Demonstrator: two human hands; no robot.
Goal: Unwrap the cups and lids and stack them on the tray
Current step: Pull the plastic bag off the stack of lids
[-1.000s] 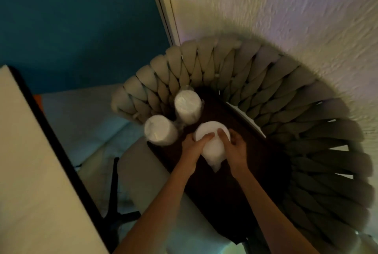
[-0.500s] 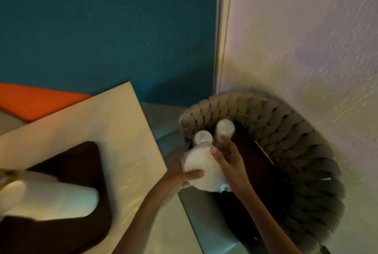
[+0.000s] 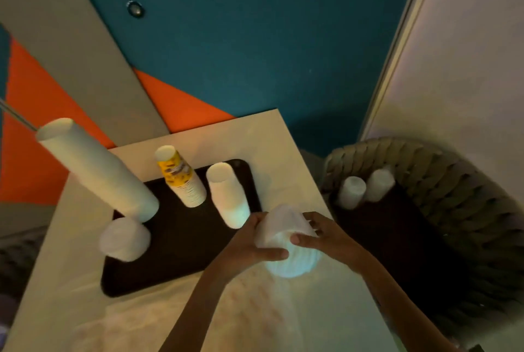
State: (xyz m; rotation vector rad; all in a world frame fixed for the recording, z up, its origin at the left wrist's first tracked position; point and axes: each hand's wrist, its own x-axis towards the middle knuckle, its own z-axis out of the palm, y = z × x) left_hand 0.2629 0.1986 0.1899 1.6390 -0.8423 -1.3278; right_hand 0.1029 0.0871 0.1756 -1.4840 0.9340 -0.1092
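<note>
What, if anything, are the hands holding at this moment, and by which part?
A white stack of cups or lids: the left hand grips its left side, the right hand its right side, thumbs across the middle.

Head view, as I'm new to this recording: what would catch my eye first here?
The left hand and right hand grip a white bundle over the table, by the right edge of a dark tray. On the tray stand stacks of cups: the tall white stack at far left, a yellow-printed stack beside it. At right, a woven basket holds two white rolls.
</note>
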